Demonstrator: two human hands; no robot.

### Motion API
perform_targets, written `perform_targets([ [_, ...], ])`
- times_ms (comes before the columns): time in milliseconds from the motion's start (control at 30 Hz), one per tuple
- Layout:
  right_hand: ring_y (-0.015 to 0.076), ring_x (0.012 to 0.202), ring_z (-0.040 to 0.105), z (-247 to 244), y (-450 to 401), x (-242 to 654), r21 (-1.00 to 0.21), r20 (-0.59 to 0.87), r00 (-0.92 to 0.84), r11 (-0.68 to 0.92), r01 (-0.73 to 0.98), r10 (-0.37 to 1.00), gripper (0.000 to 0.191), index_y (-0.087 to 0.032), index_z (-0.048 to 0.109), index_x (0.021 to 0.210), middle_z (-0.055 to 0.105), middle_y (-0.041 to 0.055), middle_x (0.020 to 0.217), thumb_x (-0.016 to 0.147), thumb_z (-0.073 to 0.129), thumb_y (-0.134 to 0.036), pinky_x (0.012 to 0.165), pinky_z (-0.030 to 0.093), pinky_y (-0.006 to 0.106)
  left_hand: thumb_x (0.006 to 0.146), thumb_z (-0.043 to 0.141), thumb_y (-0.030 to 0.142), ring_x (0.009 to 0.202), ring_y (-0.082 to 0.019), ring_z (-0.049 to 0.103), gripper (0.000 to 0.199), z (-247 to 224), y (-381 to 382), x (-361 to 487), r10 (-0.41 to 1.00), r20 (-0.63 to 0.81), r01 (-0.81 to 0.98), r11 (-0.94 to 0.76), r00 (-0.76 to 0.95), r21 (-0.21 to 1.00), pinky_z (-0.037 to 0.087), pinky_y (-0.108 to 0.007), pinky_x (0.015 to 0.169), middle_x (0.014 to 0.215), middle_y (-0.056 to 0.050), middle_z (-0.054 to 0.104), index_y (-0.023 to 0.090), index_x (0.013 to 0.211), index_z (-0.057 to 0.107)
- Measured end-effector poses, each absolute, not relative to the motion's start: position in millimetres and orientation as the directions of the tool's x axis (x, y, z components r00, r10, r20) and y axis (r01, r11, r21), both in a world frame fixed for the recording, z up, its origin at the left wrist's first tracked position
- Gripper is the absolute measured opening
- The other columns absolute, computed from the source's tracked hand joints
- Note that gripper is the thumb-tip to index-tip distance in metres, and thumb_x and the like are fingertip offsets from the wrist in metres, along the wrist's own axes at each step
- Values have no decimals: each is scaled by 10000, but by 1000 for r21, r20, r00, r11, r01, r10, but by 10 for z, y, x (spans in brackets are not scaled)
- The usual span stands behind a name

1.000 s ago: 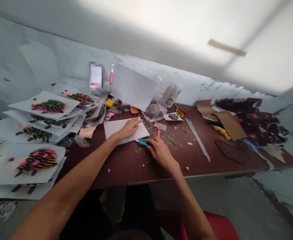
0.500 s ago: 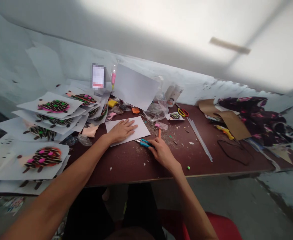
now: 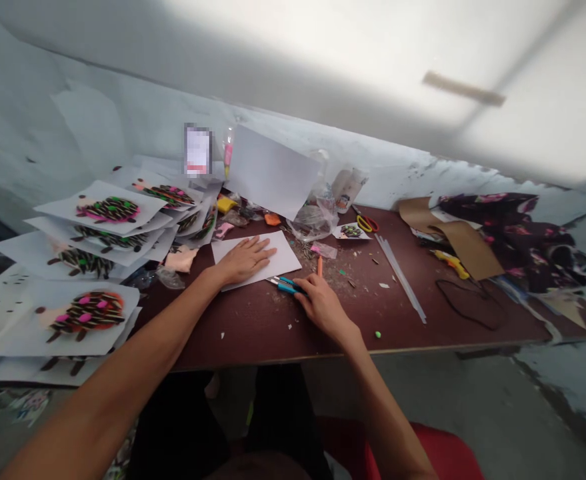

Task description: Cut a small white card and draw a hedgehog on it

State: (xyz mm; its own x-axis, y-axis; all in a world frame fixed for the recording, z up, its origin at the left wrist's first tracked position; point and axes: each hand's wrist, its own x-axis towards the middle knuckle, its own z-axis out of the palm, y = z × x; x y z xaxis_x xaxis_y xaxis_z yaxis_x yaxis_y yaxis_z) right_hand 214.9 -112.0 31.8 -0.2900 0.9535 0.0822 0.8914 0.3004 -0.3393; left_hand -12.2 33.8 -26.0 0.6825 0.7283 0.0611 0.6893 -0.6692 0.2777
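Dark maroon tabletop point(image 3: 253, 343) runs along a scuffed pale wall point(image 3: 123, 113), strewn with scraps and shavings. Near the middle, the person's left hand point(image 3: 245, 261) lies flat and spread, pressing a white paper sheet point(image 3: 277, 257) to the table. That sheet shows no marks that can be made out. The right hand point(image 3: 323, 307) sits curled just off the sheet's near right corner, its fingertips point(image 3: 300, 292) touching the end of a teal-handled craft knife point(image 3: 285, 285) that points left along the sheet's edge; whether it is gripped cannot be told. An orange marker point(image 3: 319, 267) stands up just beyond those fingers, partly hidden. Left of the hands, many white sheets point(image 3: 107, 227) already bear dark striped shapes with pink, green and orange patches, piled in overlapping stacks. Another blank sheet point(image 3: 270, 173) leans against the wall at the far edge. To the right lie red-and-yellow scissors point(image 3: 367, 224), clear plastic strips point(image 3: 400, 280), brown cardboard point(image 3: 467, 250) and dark floral fabric point(image 3: 517, 233).
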Motion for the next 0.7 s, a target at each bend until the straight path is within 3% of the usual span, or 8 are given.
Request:
perform_targets([
  [700,204,948,547,293,-1088,1960,-352,86,-375,381,855,923,259,-182,625,1216,585,89,1030,982,525,-232,875,460,340,1024,289,475,1509,-262,195,520,-168,311,-90,742,35,709,-652,669,270,124,-426,1217,1631,-15,260,306,1499,417],
])
